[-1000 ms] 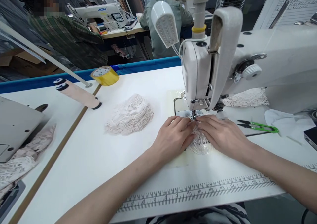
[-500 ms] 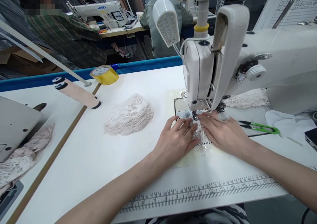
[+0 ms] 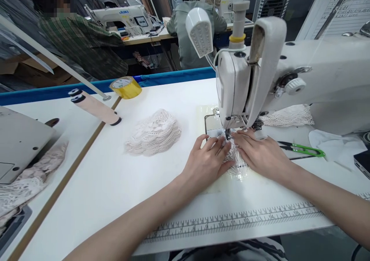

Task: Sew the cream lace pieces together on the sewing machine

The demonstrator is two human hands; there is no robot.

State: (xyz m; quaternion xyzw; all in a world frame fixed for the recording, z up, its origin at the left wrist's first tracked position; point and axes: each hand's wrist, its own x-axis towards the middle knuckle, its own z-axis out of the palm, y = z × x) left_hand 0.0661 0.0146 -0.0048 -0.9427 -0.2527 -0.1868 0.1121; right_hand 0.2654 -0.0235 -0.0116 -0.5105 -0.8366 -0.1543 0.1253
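Lace piece (image 3: 238, 164) at frame centre is mostly hidden under both hands; the needle area is hard to make out. It is pale, openwork, scalloped, lying on the surface (image 3: 115, 176). Left hand (image 3: 206, 161) and right hand (image 3: 260, 153) press flat, fingers spread. "JUKI" reads on the upper-left machine (image 3: 121, 14).

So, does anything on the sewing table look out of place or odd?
Nothing stands out. Both hands, left hand and right hand, lie flat on the lace piece at the needle; the lace stack is tidy, the scissors lie aside.
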